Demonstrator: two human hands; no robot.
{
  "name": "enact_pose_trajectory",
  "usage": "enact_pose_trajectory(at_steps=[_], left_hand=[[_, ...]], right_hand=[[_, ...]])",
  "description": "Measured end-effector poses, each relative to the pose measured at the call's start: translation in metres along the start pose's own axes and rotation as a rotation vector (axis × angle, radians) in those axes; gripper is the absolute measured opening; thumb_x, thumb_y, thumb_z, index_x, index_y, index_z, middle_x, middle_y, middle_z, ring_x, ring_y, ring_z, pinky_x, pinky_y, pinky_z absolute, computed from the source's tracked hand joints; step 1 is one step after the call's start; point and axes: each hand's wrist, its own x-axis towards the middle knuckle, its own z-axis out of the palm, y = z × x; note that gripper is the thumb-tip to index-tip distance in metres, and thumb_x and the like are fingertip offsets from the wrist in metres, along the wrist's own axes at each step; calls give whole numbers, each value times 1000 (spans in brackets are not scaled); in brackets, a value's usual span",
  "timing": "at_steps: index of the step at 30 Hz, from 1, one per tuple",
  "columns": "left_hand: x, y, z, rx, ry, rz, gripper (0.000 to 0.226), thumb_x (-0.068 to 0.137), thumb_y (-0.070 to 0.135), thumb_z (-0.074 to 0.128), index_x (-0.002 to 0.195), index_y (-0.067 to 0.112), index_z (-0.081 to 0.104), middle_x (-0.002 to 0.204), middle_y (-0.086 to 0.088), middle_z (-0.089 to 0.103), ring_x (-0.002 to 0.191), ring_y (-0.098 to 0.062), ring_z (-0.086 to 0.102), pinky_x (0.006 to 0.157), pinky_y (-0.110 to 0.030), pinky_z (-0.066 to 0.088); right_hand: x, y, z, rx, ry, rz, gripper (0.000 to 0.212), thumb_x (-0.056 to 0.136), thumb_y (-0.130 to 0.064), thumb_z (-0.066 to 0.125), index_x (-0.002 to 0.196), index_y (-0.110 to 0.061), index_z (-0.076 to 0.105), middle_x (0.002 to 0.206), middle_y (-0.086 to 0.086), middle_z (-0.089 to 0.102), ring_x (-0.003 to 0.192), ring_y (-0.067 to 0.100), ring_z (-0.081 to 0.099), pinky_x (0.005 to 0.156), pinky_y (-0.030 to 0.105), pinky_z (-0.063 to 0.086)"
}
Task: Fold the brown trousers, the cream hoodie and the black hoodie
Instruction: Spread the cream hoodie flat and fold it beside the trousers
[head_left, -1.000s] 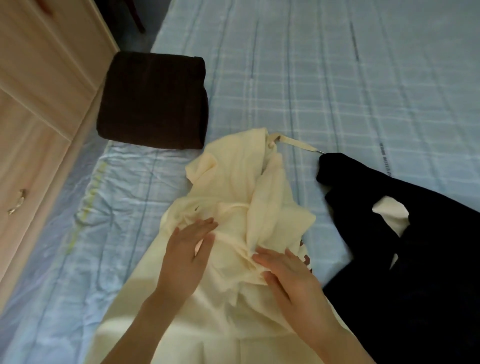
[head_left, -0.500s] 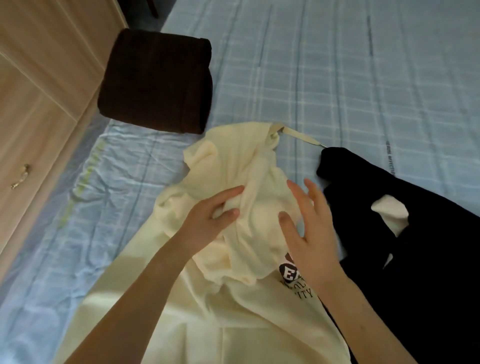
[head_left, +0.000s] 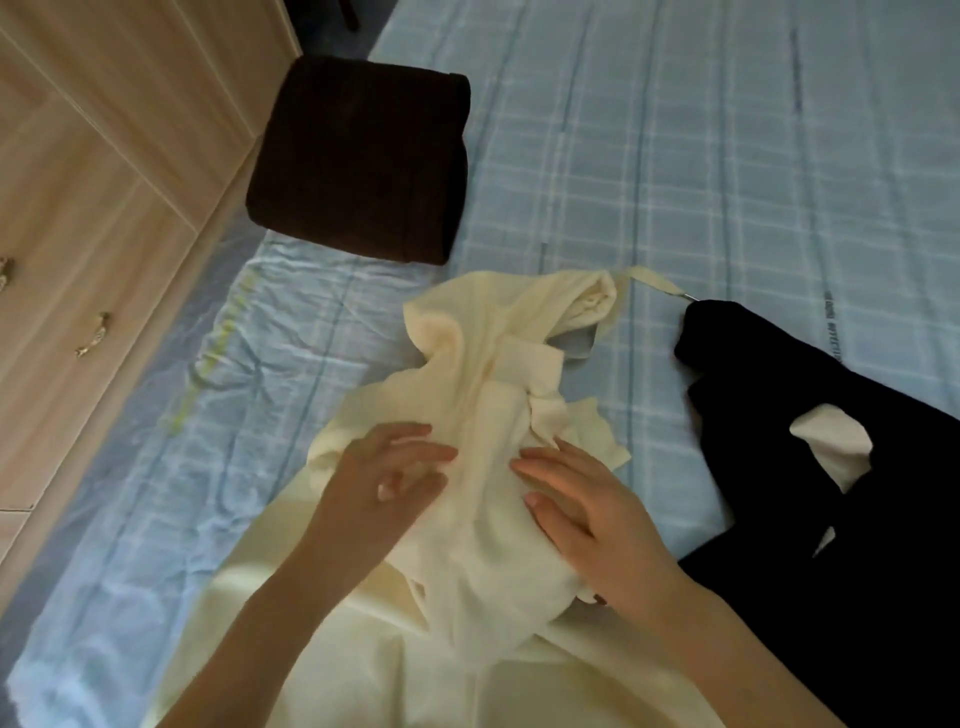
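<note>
The cream hoodie (head_left: 483, 374) lies crumpled in the middle of the bed, its hood bunched toward the far side and a drawstring trailing right. My left hand (head_left: 389, 473) rests flat on the bunched cloth with fingers straight. My right hand (head_left: 587, 514) lies beside it, fingers spread on the same fabric. The brown trousers (head_left: 358, 161) sit folded in a neat block at the bed's far left. The black hoodie (head_left: 841, 493) lies unfolded on the right, a pale lining patch showing.
A blue checked bedsheet (head_left: 675, 156) covers the bed. A light wooden wardrobe with drawer handles (head_left: 93, 327) stands close along the left edge. Bare sheet stretches beyond the garments at the far right.
Both hands have come down flat onto the bunched cream cloth. The dark printed logo that showed by my right hand is now covered by fabric.
</note>
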Motion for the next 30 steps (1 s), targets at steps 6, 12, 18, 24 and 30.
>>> enact_pose_trajectory(at_steps=[6,12,18,24,30], left_hand=[[113,15,1,-93,154,-241,67,86,41,72,143,43,38,129,13,39,114,-9,44,88,-22,38],[138,-4,18,39,-46,-61,78,86,29,74,149,45,31,145,17,37,131,-10,42,108,-28,38],[123,6,3,-193,-101,5,63,94,15,64,140,53,44,140,2,57,130,-17,51,109,-31,43],[151,84,-10,-219,-116,208,70,91,11,66,137,59,44,96,7,47,83,-16,47,89,-40,51],[256,192,2,-93,-63,426,69,92,18,67,145,51,36,131,19,55,78,-5,56,78,-11,47]], right_hand=[[69,29,-37,333,404,269,16,100,-21,52,112,-30,60,105,-7,64,81,0,56,76,14,41],[135,31,-27,475,37,363,64,85,-47,54,146,-55,35,109,-15,62,100,3,59,93,23,42],[128,10,-27,550,86,201,75,84,-13,64,137,-63,44,141,-27,53,129,-8,48,111,33,40],[125,-24,-101,631,331,-58,80,81,12,59,142,-40,52,147,-19,50,133,-2,48,98,19,48],[156,-52,-221,399,628,-136,77,82,18,50,146,-25,50,141,-20,56,113,-9,61,82,12,52]])
